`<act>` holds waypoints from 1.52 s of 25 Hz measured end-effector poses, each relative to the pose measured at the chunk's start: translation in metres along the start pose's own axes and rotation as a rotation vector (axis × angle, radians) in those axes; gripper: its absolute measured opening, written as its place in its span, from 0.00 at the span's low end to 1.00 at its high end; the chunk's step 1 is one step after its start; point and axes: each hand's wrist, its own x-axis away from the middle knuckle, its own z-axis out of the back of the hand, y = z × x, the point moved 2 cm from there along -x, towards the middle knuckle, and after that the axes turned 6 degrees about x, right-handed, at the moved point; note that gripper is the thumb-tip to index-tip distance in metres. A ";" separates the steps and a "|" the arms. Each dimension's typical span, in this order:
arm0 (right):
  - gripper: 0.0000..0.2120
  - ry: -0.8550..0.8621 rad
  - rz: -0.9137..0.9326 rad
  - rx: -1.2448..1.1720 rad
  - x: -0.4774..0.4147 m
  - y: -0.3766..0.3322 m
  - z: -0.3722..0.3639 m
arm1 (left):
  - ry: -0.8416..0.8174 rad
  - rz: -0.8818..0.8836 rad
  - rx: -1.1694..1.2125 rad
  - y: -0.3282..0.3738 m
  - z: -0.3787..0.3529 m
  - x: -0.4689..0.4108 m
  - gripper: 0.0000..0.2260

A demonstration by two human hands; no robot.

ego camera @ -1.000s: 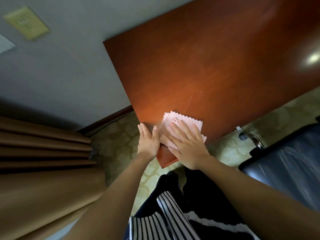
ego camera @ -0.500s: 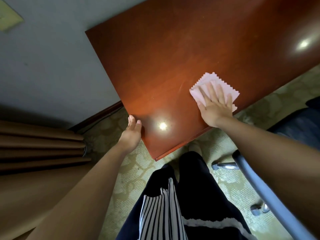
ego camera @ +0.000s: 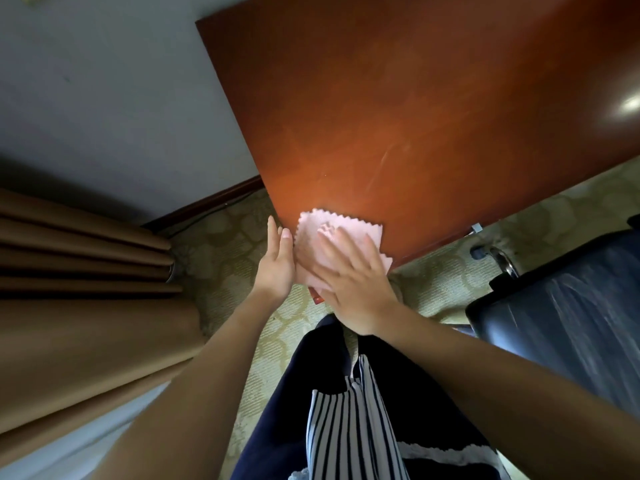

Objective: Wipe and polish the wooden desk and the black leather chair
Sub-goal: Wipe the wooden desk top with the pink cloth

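At the far left hang the brown folds of a curtain [ego camera: 76,292], with a pale wall [ego camera: 104,116] above it and a dark baseboard [ego camera: 207,204] running along the wall's foot. A patterned green carpet [ego camera: 228,261] covers the floor below that.

The left hand [ego camera: 277,268] stands on edge at the left side of the desk's near corner, its fingers straight and together and its palm turned toward the cloth. It grips nothing. Its palm lies right against the cloth's left border, though actual contact is hard to judge.

The pink cloth [ego camera: 341,230], with zigzag-cut edges, lies on the near corner of the wooden desk [ego camera: 415,116] and spills a little over the corner. The right hand [ego camera: 358,289] lies flat on top of it, fingers spread and nearly straight, pressing it down on the wood rather than clutching it. Below the hands is the person's dark clothing with a striped apron [ego camera: 346,427].

The desk top, reddish brown and glossy, stretches up and to the right, with faint streaks near its middle and a bright glint of light [ego camera: 628,103] at the right edge.

At the lower right stands the black leather chair [ego camera: 571,341], apart from the desk, with a chrome arm support [ego camera: 504,263] rising at its upper left
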 end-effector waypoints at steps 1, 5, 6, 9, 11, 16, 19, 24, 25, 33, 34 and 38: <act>0.26 0.001 0.028 -0.005 0.004 0.000 -0.003 | -0.007 0.005 0.015 -0.003 -0.001 0.002 0.24; 0.27 -0.029 0.086 0.012 -0.010 0.006 0.007 | 0.017 0.012 0.095 -0.005 0.006 0.002 0.26; 0.27 -0.047 0.094 0.016 -0.019 0.007 0.013 | 0.031 0.004 0.092 -0.003 0.008 0.003 0.26; 0.25 -0.078 0.084 -0.007 -0.058 0.006 0.026 | 0.058 -0.067 0.035 0.009 0.011 0.007 0.18; 0.25 -0.106 0.069 0.005 -0.090 0.003 0.027 | 0.063 -0.130 0.004 0.014 0.013 0.008 0.16; 0.24 -0.181 0.011 0.070 -0.140 -0.003 0.034 | 0.094 -0.120 -0.042 0.012 0.020 0.003 0.24; 0.24 -0.128 -0.025 0.014 -0.132 -0.004 0.035 | 0.090 -0.159 -0.044 0.014 0.018 0.003 0.24; 0.24 0.104 -0.180 -0.129 -0.067 0.003 0.010 | 0.123 -0.176 -0.186 0.010 0.004 -0.003 0.23; 0.24 0.163 -0.217 -0.131 -0.048 0.005 0.004 | 0.136 -0.156 -0.211 0.010 -0.002 -0.005 0.24; 0.27 0.142 -0.344 -0.098 0.021 0.086 -0.009 | 0.141 -0.464 -0.685 0.032 -0.065 -0.035 0.29; 0.28 0.111 -0.379 -0.096 0.023 0.103 -0.008 | 0.125 -0.511 -0.747 0.033 -0.068 -0.041 0.31; 0.23 -0.031 -0.543 -0.119 0.023 0.171 0.002 | 0.150 -0.604 -0.960 0.033 -0.066 -0.058 0.33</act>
